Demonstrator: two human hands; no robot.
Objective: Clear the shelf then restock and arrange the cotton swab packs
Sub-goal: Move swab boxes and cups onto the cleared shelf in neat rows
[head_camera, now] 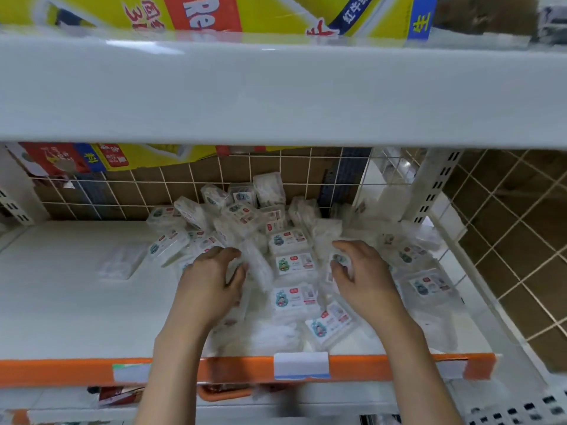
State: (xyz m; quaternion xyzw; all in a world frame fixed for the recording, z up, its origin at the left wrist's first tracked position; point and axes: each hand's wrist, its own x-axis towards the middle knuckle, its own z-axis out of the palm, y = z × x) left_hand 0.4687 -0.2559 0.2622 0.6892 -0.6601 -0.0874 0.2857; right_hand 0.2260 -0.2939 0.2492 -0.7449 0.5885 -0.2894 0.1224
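Right grip (352,268) curls round one cotton swab pack (340,261); left grip (214,271) pinches another pack (260,265). Best gather the jumbled pile (276,228) in handfuls, squaring labels upward on the shelf (61,302).

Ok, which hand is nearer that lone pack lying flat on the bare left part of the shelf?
Left. The left hand is just right of the lone pack, without touching it; the right hand is farther right, in the pile.
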